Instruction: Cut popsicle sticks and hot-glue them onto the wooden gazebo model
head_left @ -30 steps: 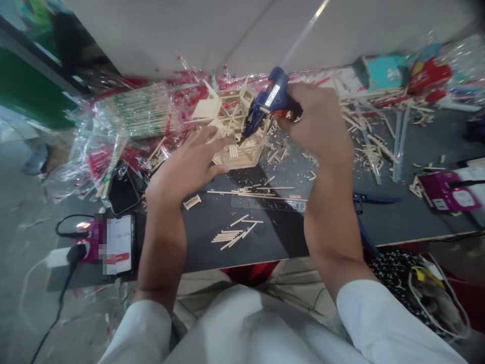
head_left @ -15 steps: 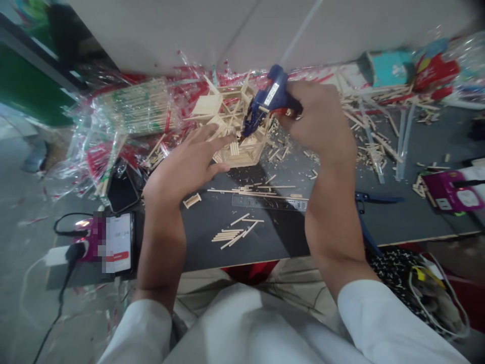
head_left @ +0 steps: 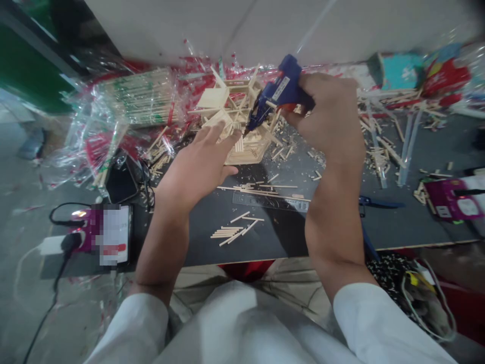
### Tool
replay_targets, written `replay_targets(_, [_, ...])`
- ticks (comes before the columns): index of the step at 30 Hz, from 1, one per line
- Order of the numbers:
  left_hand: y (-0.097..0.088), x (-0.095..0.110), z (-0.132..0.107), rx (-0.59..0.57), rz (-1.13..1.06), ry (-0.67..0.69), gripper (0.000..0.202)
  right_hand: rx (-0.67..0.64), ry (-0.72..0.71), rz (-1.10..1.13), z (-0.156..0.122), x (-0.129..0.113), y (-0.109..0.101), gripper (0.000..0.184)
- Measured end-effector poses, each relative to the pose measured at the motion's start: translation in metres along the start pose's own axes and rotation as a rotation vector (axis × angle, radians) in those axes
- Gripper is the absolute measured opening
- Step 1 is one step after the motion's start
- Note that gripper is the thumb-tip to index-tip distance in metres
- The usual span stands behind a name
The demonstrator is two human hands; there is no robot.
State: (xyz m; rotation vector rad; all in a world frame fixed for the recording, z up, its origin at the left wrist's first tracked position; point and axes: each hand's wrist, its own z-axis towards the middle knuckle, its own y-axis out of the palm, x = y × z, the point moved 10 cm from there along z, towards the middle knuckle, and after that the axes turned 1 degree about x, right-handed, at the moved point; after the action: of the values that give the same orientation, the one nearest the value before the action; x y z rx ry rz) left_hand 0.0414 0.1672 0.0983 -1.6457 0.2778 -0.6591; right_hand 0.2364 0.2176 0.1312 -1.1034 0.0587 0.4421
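My right hand (head_left: pixel 328 114) is wrapped round a blue hot glue gun (head_left: pixel 282 91), whose dark nozzle points down and left. The nozzle tip is at a small panel of thin sticks (head_left: pixel 239 143) on a wooden stick model (head_left: pixel 250 155). My left hand (head_left: pixel 199 162) lies over the model's left side with its fingers stretched out and thumb apart. Its index fingertip is against or very near the small panel, close to the nozzle. The hand hides part of the model. A pale square panel (head_left: pixel 213 98) shows on the model's far left.
Cut sticks (head_left: pixel 231 232) and a clear ruler (head_left: pixel 267 200) lie nearer me on the dark table (head_left: pixel 280 242). Blue-handled cutters (head_left: pixel 381 203) are at right. Bagged sticks (head_left: pixel 138 98) lie at the back left, a phone (head_left: pixel 115 235) at left. Scraps surround the model.
The view has shifted slightly, and both hands and the glue gun appear a little further right. A small stick piece beside my left wrist has gone out of sight.
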Motion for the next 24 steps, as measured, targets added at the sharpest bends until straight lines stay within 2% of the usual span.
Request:
replay_targets(7, [0.001,-0.002,0.0,-0.015,-0.007,0.013,0.066,0.149,0.06,-0.007,-0.001,0.003,-0.017,0.042])
replay_targets(15, [0.001,-0.003,-0.002,-0.037,-0.004,0.013,0.066,0.14,0.038,-0.031,-0.001,0.002,-0.013,0.036])
replay_targets(24, [0.001,-0.001,-0.001,-0.079,0.085,-0.006,0.071,0.104,0.056,-0.044,0.001,-0.002,-0.014,0.043])
